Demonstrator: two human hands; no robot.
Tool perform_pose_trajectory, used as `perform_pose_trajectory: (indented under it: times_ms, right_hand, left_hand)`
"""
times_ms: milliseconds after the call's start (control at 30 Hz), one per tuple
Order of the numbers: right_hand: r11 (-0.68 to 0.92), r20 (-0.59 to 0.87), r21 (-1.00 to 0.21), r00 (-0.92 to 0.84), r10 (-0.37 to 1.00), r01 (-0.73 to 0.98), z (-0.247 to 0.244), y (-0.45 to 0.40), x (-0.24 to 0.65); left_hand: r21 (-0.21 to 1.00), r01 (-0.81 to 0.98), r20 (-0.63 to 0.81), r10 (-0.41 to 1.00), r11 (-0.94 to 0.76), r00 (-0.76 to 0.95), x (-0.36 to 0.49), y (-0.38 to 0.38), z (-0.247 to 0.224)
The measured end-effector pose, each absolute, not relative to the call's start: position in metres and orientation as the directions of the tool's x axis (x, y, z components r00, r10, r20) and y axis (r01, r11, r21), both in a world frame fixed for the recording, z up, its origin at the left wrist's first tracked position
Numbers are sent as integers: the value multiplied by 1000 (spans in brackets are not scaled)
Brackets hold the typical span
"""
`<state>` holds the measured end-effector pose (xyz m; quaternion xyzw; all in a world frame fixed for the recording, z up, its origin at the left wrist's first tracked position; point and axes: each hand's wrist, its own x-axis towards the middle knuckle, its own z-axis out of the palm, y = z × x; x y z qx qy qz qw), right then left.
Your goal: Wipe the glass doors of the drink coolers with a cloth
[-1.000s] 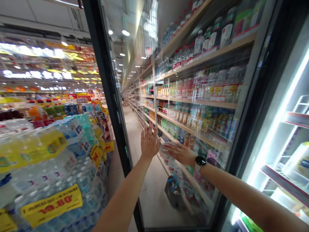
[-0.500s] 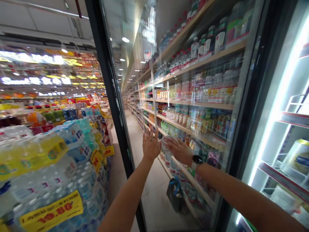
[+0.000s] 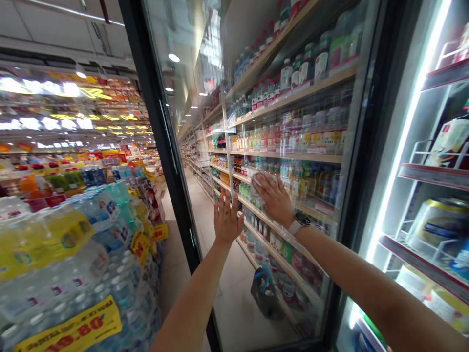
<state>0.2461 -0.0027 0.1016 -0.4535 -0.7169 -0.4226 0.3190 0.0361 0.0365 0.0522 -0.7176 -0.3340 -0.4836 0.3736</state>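
Note:
A glass door (image 3: 242,298) with a black frame stands open before me, and shelves of bottles show in the glass. My left hand (image 3: 226,220) is raised with fingers spread, its palm against the pane near the left frame edge. Flat against the glass, further right and a little higher, my right hand (image 3: 274,198) presses a pale cloth (image 3: 256,188), which shows beyond the fingertips. A dark watch (image 3: 302,219) sits on the right wrist.
Packs of bottled water (image 3: 98,264) with yellow price signs (image 3: 69,330) are stacked on the left. At the right is a lit cooler with wire shelves (image 3: 432,173) of goods. A dark bucket (image 3: 264,293) with something blue shows through or in the glass.
My right hand has moved up and slightly right across the glass with the cloth. My left hand has stayed about where it was on the pane. The view has shifted slightly right.

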Motion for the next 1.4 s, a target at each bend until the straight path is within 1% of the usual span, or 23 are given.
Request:
perform_pose_trajectory:
  times_ms: [33, 100, 267, 367, 400, 467, 533, 567, 633, 700, 767, 867, 967, 1100, 1200, 1267, 1300, 1333, 1400]
  right_hand:
    - [243, 839, 319, -393, 377, 916, 99, -1, 246]
    - [285, 817, 364, -451, 359, 887, 79, 2, 244]
    - [396, 692, 535, -656, 301, 746, -13, -2, 245]
    - [451, 616, 605, -745, 258, 656, -42, -6, 257]
    - [463, 591, 628, -771, 239, 625, -41, -6, 263]
    - [469, 563, 658, -799, 212, 589, -24, -5, 276]
    - [440, 599, 632, -763, 243, 637, 11, -3, 287]
    - [413, 641, 596, -718, 273, 689, 31, -1, 291]
    - [318, 758, 445, -541, 363, 837, 70, 2, 295]
    - [267, 826, 346, -427, 369, 900, 97, 4, 294]
    - [257, 854, 316, -392, 342, 913, 106, 7, 290]
    - [249, 860, 327, -396, 322, 912, 87, 10, 286]
    - [244, 839, 366, -432, 331, 898, 41, 10, 290]
    - [327, 740, 478, -574, 351, 815, -34, 1, 303]
    - [395, 683, 533, -656, 321, 748, -68, -9, 311]
    - [421, 660, 555, -688, 301, 717, -65, -10, 314]
    - [424, 656, 561, -694, 295, 711, -54, -8, 313]
    - [414, 668, 553, -681, 299, 723, -39, -6, 311]
    - [356, 734, 486, -594, 330, 798, 3, 1, 302]
  left_hand:
    - [-209, 841, 943, 124, -499, 308, 36, 36, 52]
    - [-203, 844, 944, 129, -497, 303, 36, 35, 52]
    - [-208, 849, 948, 115, -487, 298, 39, 34, 52]
    - [-206, 851, 947, 119, -483, 297, 39, 35, 51]
    - [-205, 851, 947, 121, -484, 297, 39, 37, 51]
    - [-201, 854, 948, 124, -480, 293, 38, 41, 53]
    - [-204, 862, 950, 117, -464, 288, 38, 46, 54]
    - [-206, 868, 951, 116, -453, 286, 38, 48, 54]
    - [-210, 872, 950, 119, -442, 289, 42, 49, 49]
    - [-224, 859, 941, 126, -461, 314, 49, 44, 35]
    - [-245, 831, 925, 138, -499, 355, 59, 37, 14]
    - [-237, 824, 919, 157, -515, 363, 74, 31, -19]
    - [-221, 852, 936, 143, -475, 323, 83, 36, -36]
    - [-220, 867, 943, 131, -447, 307, 85, 43, -39]
    - [-233, 872, 945, 110, -431, 307, 86, 43, -36]
    - [-243, 876, 946, 97, -416, 309, 86, 42, -35]
    - [-245, 878, 947, 95, -411, 308, 87, 42, -35]
    - [-244, 880, 947, 95, -407, 306, 87, 42, -34]
    - [-242, 882, 948, 94, -404, 303, 87, 42, -34]
